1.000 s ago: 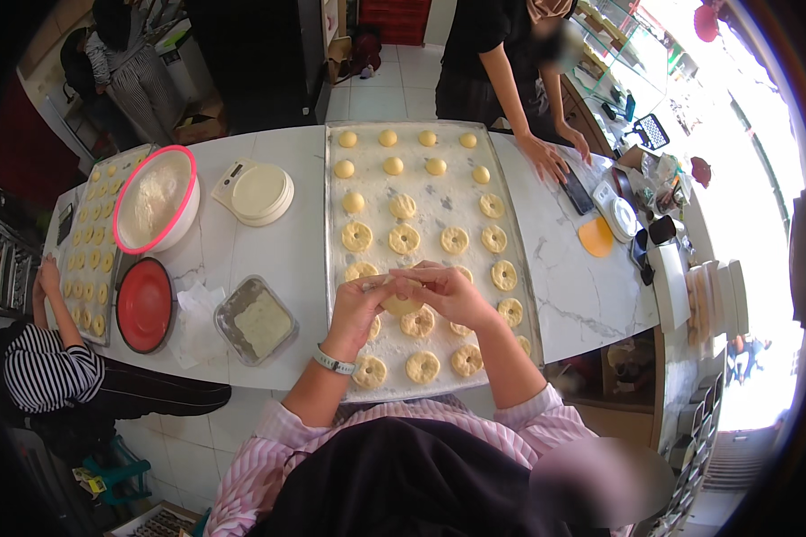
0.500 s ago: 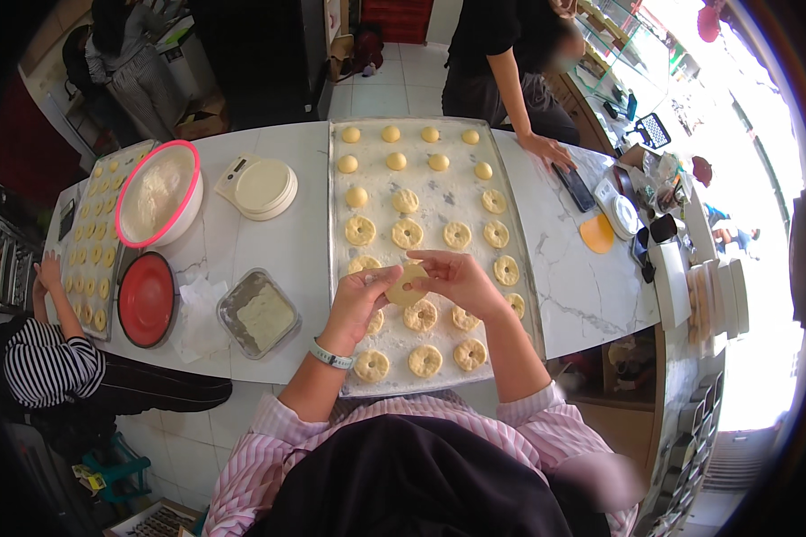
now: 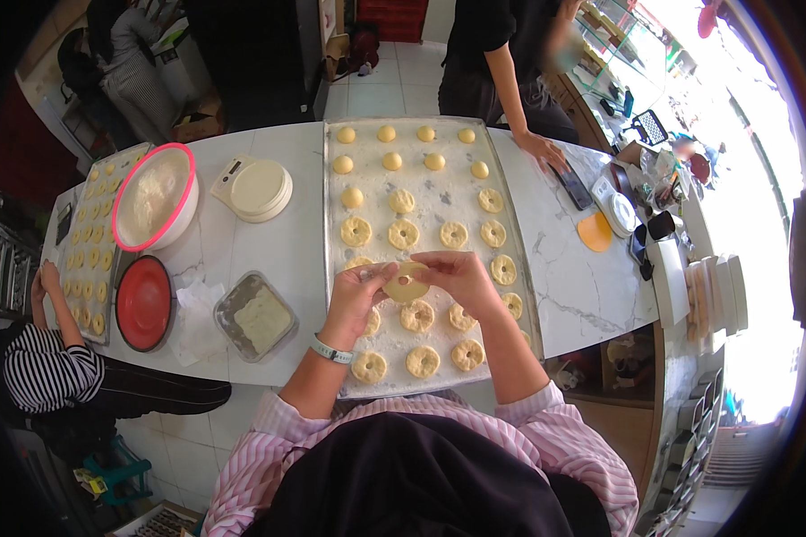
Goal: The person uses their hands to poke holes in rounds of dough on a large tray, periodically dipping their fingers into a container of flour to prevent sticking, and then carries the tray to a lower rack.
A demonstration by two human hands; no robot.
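Note:
My left hand [image 3: 359,294] pinches one side of a pale dough ring [image 3: 407,287], and my right hand [image 3: 454,282] grips its other side, fingers curled at the rim. The ring's centre hole shows between them. Both hands are above a floured metal tray [image 3: 457,183] holding rows of dough: smooth balls [image 3: 391,161] at the far end, flattened rings [image 3: 423,360] on the nearer part. My left wrist has a pale band.
Left are a pink-rimmed bowl [image 3: 152,197], scale [image 3: 251,188], red tray [image 3: 143,304], rectangular container [image 3: 255,318], second dough tray [image 3: 90,251] and striped-sleeved co-worker [image 3: 54,367]. Right, another co-worker's hand [image 3: 537,152] is by a phone [image 3: 570,189]. Two people stand at back left.
My hands have spread slightly apart, so the dough ring and its hole now show clearly. The co-worker at back right has raised one hand off the counter.

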